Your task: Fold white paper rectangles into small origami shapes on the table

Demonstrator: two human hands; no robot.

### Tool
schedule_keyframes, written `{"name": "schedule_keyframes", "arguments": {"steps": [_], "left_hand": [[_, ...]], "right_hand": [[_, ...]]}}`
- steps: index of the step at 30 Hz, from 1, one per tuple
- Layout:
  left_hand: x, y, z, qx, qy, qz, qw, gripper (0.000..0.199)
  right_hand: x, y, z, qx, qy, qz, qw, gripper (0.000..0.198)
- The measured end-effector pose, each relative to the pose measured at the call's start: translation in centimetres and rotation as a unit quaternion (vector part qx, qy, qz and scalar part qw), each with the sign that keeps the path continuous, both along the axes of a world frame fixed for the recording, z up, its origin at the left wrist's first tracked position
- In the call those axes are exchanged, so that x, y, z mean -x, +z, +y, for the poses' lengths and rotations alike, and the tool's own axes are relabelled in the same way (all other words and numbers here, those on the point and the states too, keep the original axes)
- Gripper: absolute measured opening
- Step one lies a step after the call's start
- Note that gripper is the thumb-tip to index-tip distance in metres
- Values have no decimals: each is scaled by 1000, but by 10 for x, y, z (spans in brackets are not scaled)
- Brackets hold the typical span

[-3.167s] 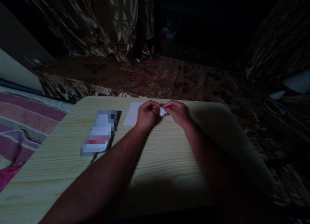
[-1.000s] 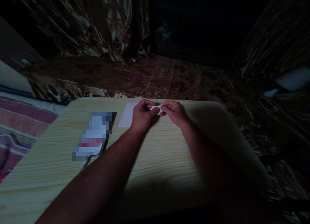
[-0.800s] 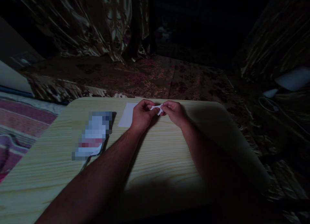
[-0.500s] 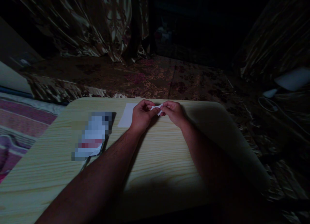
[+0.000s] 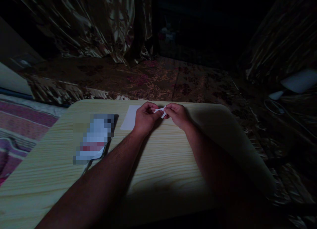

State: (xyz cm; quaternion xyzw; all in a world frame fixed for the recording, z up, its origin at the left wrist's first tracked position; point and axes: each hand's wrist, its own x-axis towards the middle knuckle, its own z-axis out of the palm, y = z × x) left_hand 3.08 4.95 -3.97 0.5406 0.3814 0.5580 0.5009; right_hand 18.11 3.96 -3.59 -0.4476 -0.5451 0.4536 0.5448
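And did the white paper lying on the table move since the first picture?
No. Judged by the far edge of the table, the white paper lies in the same place; the camera view shifted.

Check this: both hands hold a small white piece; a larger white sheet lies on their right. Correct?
The side is wrong: the head view shows the larger white sheet to their left, partly hidden by the left hand. That hand and the right hand do hold the small white piece.

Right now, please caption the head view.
Left hand and right hand pinch small white paper over pale wooden table.
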Motion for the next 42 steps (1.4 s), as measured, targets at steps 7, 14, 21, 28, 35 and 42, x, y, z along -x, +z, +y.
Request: {"name": "schedule_keyframes", "arguments": {"steps": [7, 14, 21, 28, 35, 42], "left_hand": [[-1, -3, 1, -16, 3, 12, 1000, 26], [-2, 0, -1, -35, 24, 45, 998, 24], [-1, -1, -1, -33, 22, 50, 998, 25], [-1, 0, -1, -42, 6, 36, 998, 27], [-3, 1, -2, -31, 6, 27, 999, 29], [-3, 4, -5, -8, 5, 20, 1000, 29]], "right_hand": [[1, -1, 1, -1, 3, -8, 1000, 20], [2, -1, 1, -2, -21, -33, 999, 16], [3, 2, -2, -5, -22, -29, 999, 16], [2, -2, -1, -18, -24, -35, 999, 18], [3, 0, -1, -18, -32, -43, 998, 16], [3, 1, -2, -17, -36, -52, 998, 16]]}}
